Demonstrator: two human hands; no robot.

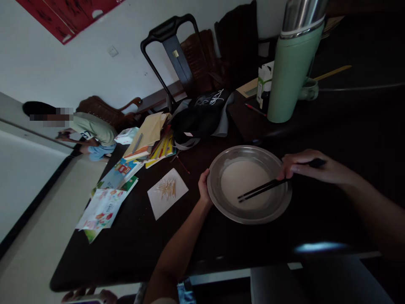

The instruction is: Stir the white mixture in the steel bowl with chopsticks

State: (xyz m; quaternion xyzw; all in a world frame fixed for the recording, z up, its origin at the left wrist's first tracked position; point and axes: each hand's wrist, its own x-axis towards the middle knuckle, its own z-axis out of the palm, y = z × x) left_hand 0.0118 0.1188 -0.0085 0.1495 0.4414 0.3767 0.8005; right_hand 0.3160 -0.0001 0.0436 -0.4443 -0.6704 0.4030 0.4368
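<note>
A round metal basin [218,207] stands on the dark table, holding a pale whitish layer [243,179] that looks like flour or batter; I cannot tell which. My left hand [205,185] grips the basin's left rim, thumb at the edge and the other fingers mostly hidden. Over the right side of the basin, my right hand [300,164] is closed around a pair of black chopsticks [259,190]. Their tips slant down to the left, at or just above the pale layer; contact is unclear.
Cotton swabs [167,188] lie on white paper [155,204] left of the basin. Books [148,135], leaflets [101,209] and a black bag [199,116] lie beyond. A green thermos [289,76] stands back right. A person [95,131] sits far left; another hand [106,295] shows bottom left.
</note>
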